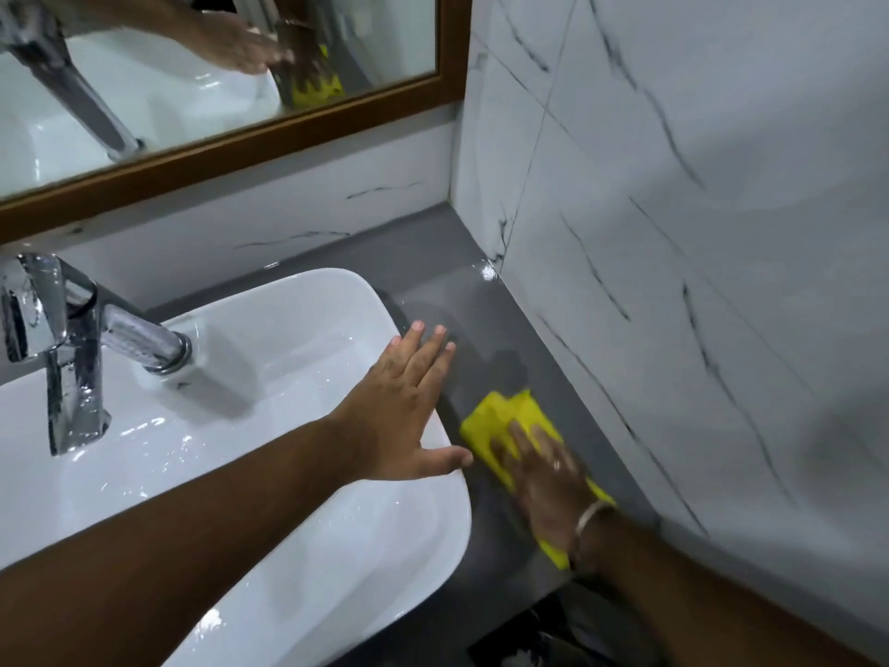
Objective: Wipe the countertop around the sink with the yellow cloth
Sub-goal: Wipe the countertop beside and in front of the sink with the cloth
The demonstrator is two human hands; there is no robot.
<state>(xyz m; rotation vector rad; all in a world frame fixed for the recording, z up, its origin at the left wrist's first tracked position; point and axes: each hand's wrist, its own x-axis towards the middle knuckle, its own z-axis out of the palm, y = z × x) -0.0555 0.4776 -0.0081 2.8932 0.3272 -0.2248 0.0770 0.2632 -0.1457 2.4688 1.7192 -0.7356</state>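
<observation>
A yellow cloth (507, 416) lies flat on the grey countertop (447, 281), in the narrow strip between the white sink (298, 300) and the marble wall. My right hand (548, 479) presses down on the cloth with its fingers spread, and covers the cloth's middle. A bangle sits on that wrist. My left hand (404, 406) rests palm down on the sink's right rim, fingers apart, holding nothing. The countertop beyond the cloth looks wet and shiny.
A chrome tap (72, 339) stands at the sink's left rear. A wood-framed mirror (269, 132) hangs above and reflects both hands. A white marble-tiled wall (673, 233) closes off the right side. The countertop's front edge runs at the lower right.
</observation>
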